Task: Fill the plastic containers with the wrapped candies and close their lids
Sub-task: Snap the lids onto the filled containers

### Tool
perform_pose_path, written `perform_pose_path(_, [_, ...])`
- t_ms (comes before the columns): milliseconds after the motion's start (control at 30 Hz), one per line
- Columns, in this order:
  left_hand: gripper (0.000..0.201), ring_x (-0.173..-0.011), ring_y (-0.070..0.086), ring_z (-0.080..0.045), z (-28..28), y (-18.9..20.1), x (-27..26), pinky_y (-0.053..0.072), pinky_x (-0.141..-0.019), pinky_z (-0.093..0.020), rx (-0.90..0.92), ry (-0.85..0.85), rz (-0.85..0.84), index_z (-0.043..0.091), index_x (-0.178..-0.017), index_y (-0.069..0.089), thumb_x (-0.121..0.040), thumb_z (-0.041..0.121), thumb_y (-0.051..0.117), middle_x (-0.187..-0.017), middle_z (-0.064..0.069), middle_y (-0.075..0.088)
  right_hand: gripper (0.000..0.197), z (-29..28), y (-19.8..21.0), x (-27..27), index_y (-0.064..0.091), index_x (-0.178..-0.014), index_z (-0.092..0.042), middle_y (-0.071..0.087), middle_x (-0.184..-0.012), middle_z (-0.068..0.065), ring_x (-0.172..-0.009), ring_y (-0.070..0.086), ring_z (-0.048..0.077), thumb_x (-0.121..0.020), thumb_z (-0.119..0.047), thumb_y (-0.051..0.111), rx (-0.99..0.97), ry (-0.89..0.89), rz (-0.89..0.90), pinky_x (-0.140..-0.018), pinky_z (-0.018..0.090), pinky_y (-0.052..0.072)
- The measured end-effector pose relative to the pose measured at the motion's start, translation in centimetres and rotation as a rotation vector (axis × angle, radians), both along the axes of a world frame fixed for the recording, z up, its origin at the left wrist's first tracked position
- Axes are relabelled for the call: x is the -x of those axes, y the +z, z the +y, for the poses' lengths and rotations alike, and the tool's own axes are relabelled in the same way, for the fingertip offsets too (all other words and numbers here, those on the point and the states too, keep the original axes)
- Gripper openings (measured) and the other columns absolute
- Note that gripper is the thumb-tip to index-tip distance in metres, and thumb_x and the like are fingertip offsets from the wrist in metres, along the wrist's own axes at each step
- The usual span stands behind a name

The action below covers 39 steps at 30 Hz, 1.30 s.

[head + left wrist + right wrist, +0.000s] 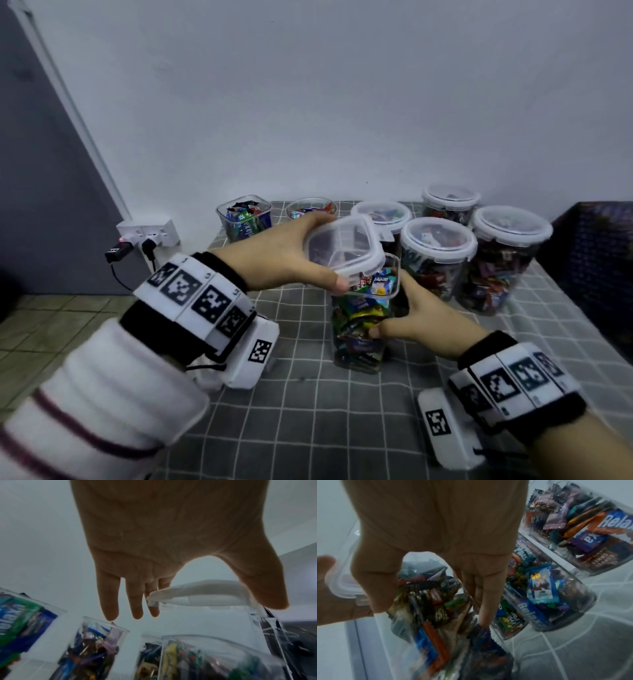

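A tall clear square container (359,329), packed with wrapped candies (380,284), stands on the grey checked cloth (308,418). My right hand (421,315) grips its right side, thumb in front and fingers behind. My left hand (305,255) holds a square translucent lid (344,250) tilted just above the container's open mouth, its near edge touching the rim. In the left wrist view the lid (197,595) sits between thumb and fingers over the container (214,658). In the right wrist view my fingers (488,595) wrap the candy-filled container (428,601), with the lid (342,585) at the left.
Several round lidded containers full of candies stand at the back right, the nearest (438,253) close behind my right hand. An open square container (245,217) and an open round one (310,207) sit at the back left. A power strip (147,236) lies left, a dark basket (599,260) right.
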State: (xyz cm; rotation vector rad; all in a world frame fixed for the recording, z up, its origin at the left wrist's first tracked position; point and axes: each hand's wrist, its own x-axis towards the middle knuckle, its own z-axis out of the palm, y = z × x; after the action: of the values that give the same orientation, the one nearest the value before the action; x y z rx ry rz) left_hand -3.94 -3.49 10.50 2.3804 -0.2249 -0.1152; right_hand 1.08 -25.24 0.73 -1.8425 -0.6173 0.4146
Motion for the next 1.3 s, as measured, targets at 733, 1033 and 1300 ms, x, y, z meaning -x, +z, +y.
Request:
perform_pose_path(733, [0.097, -0.099, 0.044, 0.015, -1.5, -0.5, -1.3, 0.033, -0.080, 0.005, -0.134, -0.060, 0.123, 0.023, -0.144, 0.029, -0.065, 0.028, 0.085, -0.115, 0.027, 0.043, 0.090, 1.0, 0.2, -0.6, 0.037, -0.138, -0.020, 0.061, -0.124, -0.002, -0.116, 0.056, 0.013, -0.056, -0.011, 0.075, -0.039, 0.035, 0.082, -0.094, 0.028, 0.049])
perform_pose_path(1033, [0.113, -0.120, 0.036, -0.002, -1.9, 0.1, -1.9, 0.027, -0.099, -0.015, -0.230, -0.109, 0.161, 0.027, -0.148, 0.022, -0.051, 0.049, 0.074, -0.143, 0.008, 0.035, 0.098, 0.9, 0.3, -0.7, 0.037, -0.138, -0.018, 0.060, -0.124, -0.002, -0.115, 0.056, 0.011, -0.049, -0.022, 0.076, -0.025, 0.048, 0.100, -0.098, 0.029, 0.047])
perform_pose_path(1300, [0.103, -0.113, 0.044, 0.002, -1.1, -1.2, -1.9, 0.033, -0.090, -0.003, -0.032, -0.104, 0.235, 0.034, -0.148, 0.016, -0.066, 0.044, 0.078, -0.133, 0.017, 0.039, 0.082, 0.0, 0.9, 0.5, 0.031, -0.136, -0.036, 0.049, -0.132, -0.019, -0.119, 0.047, -0.006, -0.063, -0.014, 0.060, -0.014, 0.058, 0.029, -0.088, 0.011, 0.044])
